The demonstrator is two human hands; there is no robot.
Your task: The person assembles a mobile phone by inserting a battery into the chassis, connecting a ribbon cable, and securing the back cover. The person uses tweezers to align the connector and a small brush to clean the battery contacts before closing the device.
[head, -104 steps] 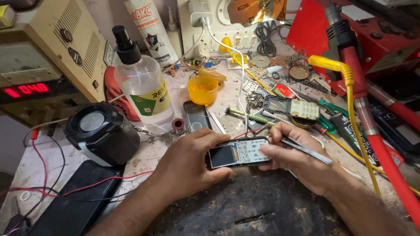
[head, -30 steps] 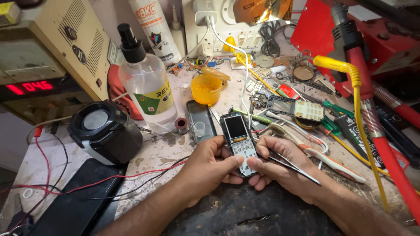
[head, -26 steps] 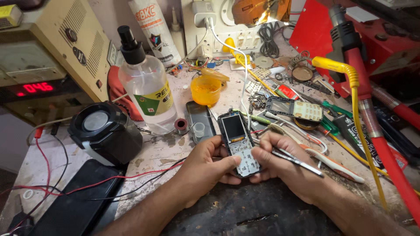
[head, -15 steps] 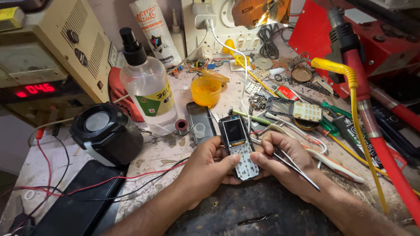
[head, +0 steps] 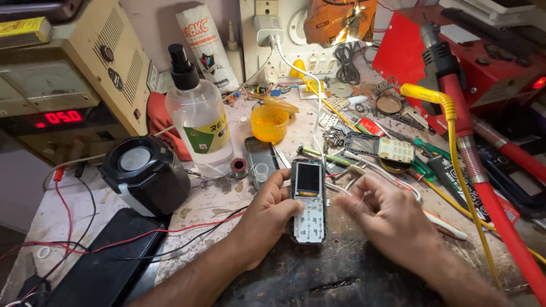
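Note:
My left hand [head: 266, 219] grips a small bar phone [head: 307, 204] by its left edge. The phone lies upright on the dark mat, with its cover off, its dark screen at the top and a bare white keypad sheet below. To the phone's right, not on the keypad, my right hand [head: 389, 219] shows its back to the camera with the fingers curled. Their tips are near a thin white wire [head: 340, 190]. Whatever the fingers hold is hidden.
A clear spray bottle [head: 199, 116], a yellow cup [head: 269, 122] and a black round speaker [head: 145, 170] stand to the left. A power supply [head: 62, 96] with a red display is at far left. A keypad board [head: 380, 149], screwdrivers and a red hot-air tool [head: 460, 102] crowd the right.
The phone has turned from sideways to upright in my left hand. My right hand, which held tweezers over the keypad, has drawn off to the right, and the tweezers no longer show.

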